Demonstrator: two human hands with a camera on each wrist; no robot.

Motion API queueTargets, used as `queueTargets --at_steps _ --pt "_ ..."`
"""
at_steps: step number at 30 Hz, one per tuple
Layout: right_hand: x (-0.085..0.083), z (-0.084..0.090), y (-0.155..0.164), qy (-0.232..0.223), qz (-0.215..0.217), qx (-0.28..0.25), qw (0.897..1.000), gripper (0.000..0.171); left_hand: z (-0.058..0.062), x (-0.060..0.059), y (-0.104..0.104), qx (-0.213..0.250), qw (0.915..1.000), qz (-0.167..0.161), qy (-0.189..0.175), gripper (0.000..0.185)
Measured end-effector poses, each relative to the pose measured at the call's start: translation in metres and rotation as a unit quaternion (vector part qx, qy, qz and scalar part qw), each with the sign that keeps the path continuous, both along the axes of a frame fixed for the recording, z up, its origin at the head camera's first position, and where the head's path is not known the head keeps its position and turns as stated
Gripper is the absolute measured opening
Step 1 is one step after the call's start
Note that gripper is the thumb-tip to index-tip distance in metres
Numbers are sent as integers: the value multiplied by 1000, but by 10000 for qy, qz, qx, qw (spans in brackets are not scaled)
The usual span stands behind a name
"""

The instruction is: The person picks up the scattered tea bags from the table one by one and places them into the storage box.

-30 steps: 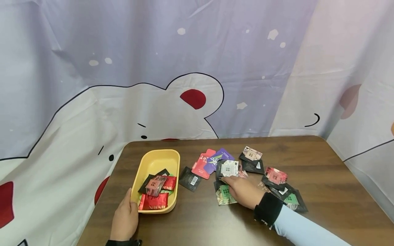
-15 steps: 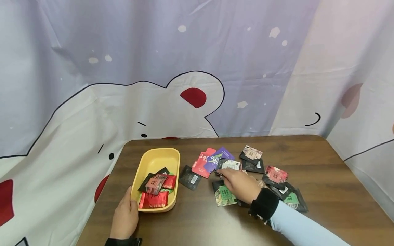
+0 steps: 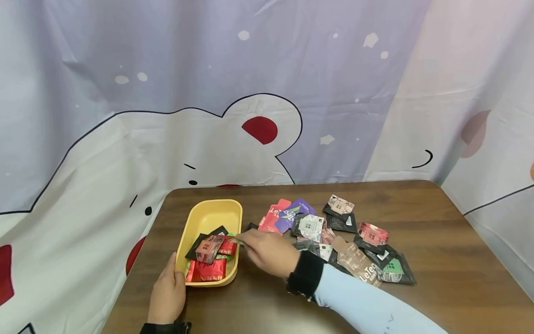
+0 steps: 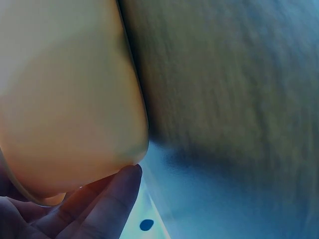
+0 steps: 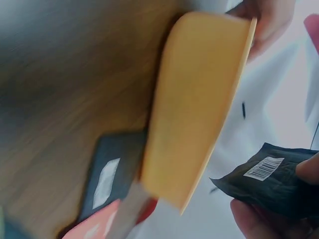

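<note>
A yellow plastic box (image 3: 212, 211) stands on the left part of the table, with red and black sachets (image 3: 206, 270) lying in it. My left hand (image 3: 168, 292) holds the box at its near left corner; in the left wrist view its fingers (image 4: 107, 204) lie against the outer wall. At the box's right rim, my right hand (image 3: 269, 250) pinches a black sachet (image 5: 271, 184) with a barcode label between thumb and fingers. In the head view only a sliver of that sachet shows over the rim.
Right of the box lie red and purple cards (image 3: 288, 215), a white-labelled black sachet (image 3: 308, 226), a brown card (image 3: 358, 260) and several more sachets (image 3: 372, 235). Another black sachet (image 5: 112, 169) lies beside the box, mostly hidden by my right hand in the head view. A patterned curtain (image 3: 250, 69) hangs behind.
My right hand has picked up a sachet from the pile and moved left to the box's rim. My left hand has kept its hold on the box.
</note>
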State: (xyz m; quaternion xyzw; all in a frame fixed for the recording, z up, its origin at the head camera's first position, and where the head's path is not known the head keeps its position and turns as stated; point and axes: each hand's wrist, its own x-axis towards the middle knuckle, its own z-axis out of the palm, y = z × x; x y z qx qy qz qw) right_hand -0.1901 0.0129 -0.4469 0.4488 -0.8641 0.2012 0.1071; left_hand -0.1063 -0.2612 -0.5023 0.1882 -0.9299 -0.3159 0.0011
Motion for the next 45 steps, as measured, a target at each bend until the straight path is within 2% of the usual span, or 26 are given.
queueTargets --at_steps 5,8,13,18,23,28,30,37,45 --pt "6 4 -35 55 394 295 9988 40 1 -1 0 13 10000 6 7 59" --pt "9 3 -50 247 508 340 9978 42 0 0 0 44 10000 -50 73 58" --pt "11 3 -64 641 556 344 9958 40 -1 3 -1 4 9998 -88 199 57" --pt "10 5 -70 575 509 432 9961 40 0 3 -3 -22 9998 -68 171 57" --pt "8 4 -72 464 456 431 9969 44 2 3 -4 -8 9998 -85 164 58" --pt "8 2 -70 341 622 750 9947 79 2 2 -4 -31 9998 -143 160 57" --pt "8 2 -69 279 640 918 9933 88 2 2 -4 -29 9998 -128 139 57" --pt "5 -6 -62 228 484 996 9936 86 1 1 -3 -23 9999 -67 106 57" --pt "-4 -22 -34 -139 268 1045 9941 85 3 -2 0 16 9999 45 -127 59"
